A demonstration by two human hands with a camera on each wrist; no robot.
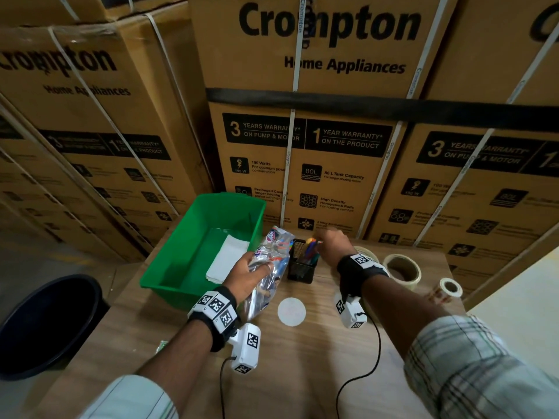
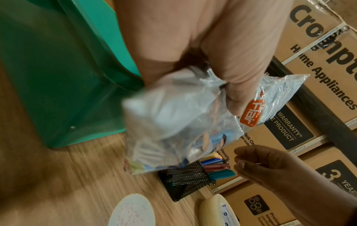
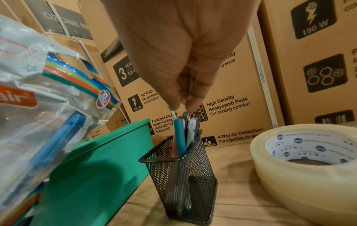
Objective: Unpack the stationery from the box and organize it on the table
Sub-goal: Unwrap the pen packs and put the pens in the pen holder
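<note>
My left hand [image 1: 257, 265] [image 2: 222, 85] grips a clear plastic pen packet [image 1: 273, 252] [image 2: 173, 122] [image 3: 38, 107] with an orange label, lifted between the green bin [image 1: 169, 285] [image 2: 58, 76] [image 3: 96, 168] and a black mesh pen holder [image 1: 301, 270] [image 2: 185, 182] [image 3: 179, 175]. Several coloured pens [image 1: 311, 248] [image 2: 218, 166] [image 3: 182, 134] stand in the holder. My right hand [image 1: 320, 241] [image 2: 239, 159] [image 3: 181, 104] hovers just above their tops, fingers loosely bunched and pointing down, with nothing seen between them. A folded white sheet [image 1: 227, 261] lies in the bin.
Tape rolls sit right of the holder: a clear one [image 3: 309, 160], a tan one [image 1: 402, 267] and a small one [image 1: 450, 287]. A white disc [image 1: 292, 311] [image 2: 131, 212] lies on the wooden table [image 1: 302, 373]. Stacked cardboard boxes [image 1: 302, 146] wall the back. A black bucket [image 1: 45, 325] stands at the left.
</note>
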